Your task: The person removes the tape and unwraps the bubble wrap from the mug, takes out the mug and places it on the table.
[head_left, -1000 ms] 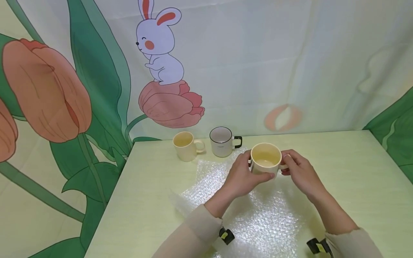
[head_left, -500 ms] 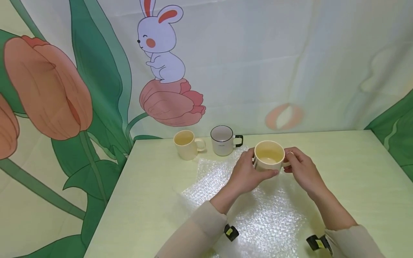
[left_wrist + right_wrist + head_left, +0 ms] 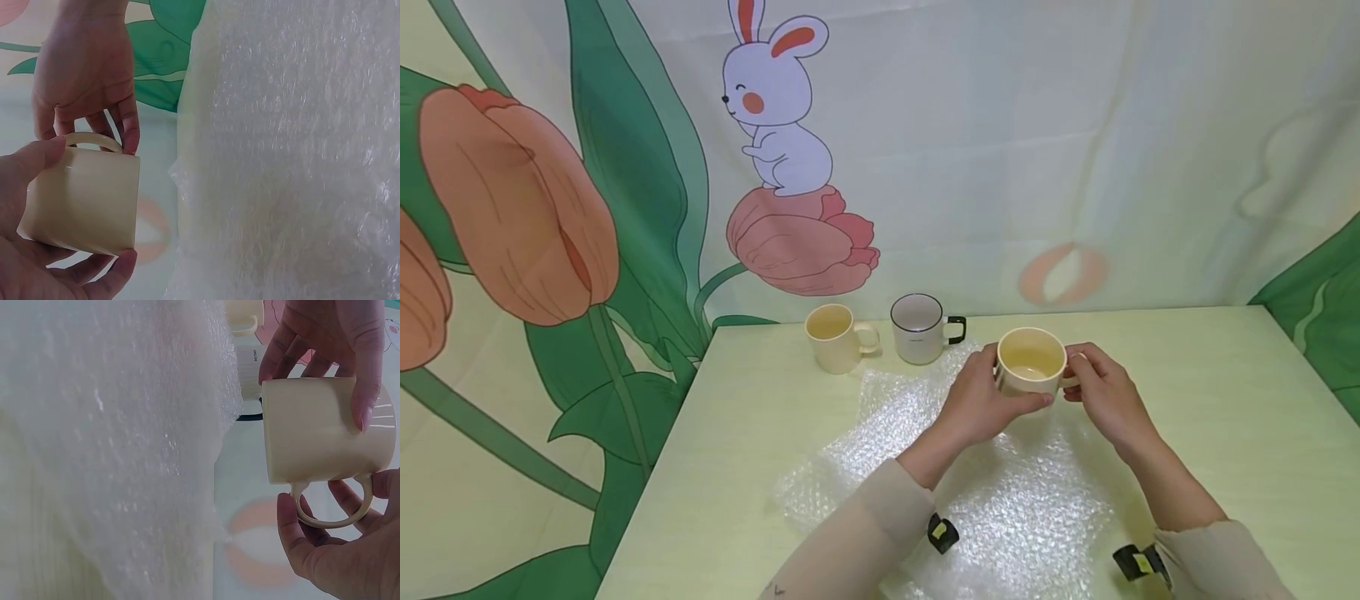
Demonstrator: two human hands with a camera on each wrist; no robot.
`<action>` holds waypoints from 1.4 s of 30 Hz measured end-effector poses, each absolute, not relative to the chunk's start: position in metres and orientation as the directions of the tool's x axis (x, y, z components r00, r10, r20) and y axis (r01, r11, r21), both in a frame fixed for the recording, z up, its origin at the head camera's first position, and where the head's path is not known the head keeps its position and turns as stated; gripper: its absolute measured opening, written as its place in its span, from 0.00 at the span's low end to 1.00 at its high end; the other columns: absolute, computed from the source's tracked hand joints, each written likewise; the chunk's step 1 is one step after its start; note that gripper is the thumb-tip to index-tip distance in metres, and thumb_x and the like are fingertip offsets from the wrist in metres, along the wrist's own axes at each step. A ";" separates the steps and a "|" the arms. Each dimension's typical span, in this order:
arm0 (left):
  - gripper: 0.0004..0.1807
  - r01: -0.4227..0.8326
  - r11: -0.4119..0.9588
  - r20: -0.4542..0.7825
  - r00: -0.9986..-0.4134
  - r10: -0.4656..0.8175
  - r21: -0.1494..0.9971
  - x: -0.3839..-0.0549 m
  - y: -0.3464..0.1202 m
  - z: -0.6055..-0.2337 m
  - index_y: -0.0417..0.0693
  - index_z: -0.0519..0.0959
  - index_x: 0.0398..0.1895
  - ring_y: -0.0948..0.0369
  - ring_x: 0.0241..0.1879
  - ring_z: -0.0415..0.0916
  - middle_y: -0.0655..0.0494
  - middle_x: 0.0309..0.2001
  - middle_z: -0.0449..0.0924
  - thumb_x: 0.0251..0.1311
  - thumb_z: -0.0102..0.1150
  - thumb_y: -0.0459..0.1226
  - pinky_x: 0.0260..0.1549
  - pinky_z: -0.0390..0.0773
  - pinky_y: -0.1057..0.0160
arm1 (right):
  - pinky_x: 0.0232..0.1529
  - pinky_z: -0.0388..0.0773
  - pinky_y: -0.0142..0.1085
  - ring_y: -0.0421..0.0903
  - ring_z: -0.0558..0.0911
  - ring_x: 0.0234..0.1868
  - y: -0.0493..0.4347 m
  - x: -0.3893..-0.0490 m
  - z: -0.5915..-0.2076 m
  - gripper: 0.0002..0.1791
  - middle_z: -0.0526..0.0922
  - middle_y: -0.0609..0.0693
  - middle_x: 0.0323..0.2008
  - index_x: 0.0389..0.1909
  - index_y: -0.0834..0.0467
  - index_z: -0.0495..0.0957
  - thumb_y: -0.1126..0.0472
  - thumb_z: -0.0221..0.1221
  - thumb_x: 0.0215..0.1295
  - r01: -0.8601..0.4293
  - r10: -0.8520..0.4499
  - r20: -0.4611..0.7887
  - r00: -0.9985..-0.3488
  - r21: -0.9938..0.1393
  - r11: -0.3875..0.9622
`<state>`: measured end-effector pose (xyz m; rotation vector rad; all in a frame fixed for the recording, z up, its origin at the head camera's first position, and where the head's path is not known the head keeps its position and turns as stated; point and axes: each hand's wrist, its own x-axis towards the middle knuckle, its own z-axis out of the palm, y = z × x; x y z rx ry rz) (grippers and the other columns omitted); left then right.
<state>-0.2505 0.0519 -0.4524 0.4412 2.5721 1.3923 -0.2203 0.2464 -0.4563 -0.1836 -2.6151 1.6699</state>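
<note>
A cream yellow mug [image 3: 1032, 360] is held up over a sheet of bubble wrap [image 3: 1022, 500]. My left hand [image 3: 981, 400] grips the mug's body from the left, thumb across the near side and fingers behind. On the right, my right hand [image 3: 1105, 392] holds the mug's handle [image 3: 334, 519] between thumb and fingers. White lines mark the mug's side in the right wrist view. Behind the hands stand a second yellow mug [image 3: 835, 346] and a white mug with a black rim and black handle [image 3: 917, 333], both upright.
The bubble wrap lies over the middle of the pale green table [image 3: 722, 467], its left corner loosely raised. At the table's back edge hangs a printed cloth [image 3: 1000, 167] with tulips and a rabbit.
Both hands have moved a little to the right with the yellow mug between them. The left corner of the bubble wrap shows more fully. The two standing mugs stay in place.
</note>
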 end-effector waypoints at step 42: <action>0.45 0.249 0.535 0.003 -0.909 0.417 0.807 -0.289 0.077 -0.445 0.49 0.71 0.68 0.60 0.56 0.79 0.56 0.58 0.82 0.50 0.81 0.54 0.56 0.79 0.58 | 0.45 0.84 0.32 0.40 0.83 0.42 0.269 -0.244 -0.452 0.27 0.79 0.53 0.46 0.62 0.60 0.74 0.45 0.37 0.83 0.108 0.148 -0.048 -0.988 -0.897 0.429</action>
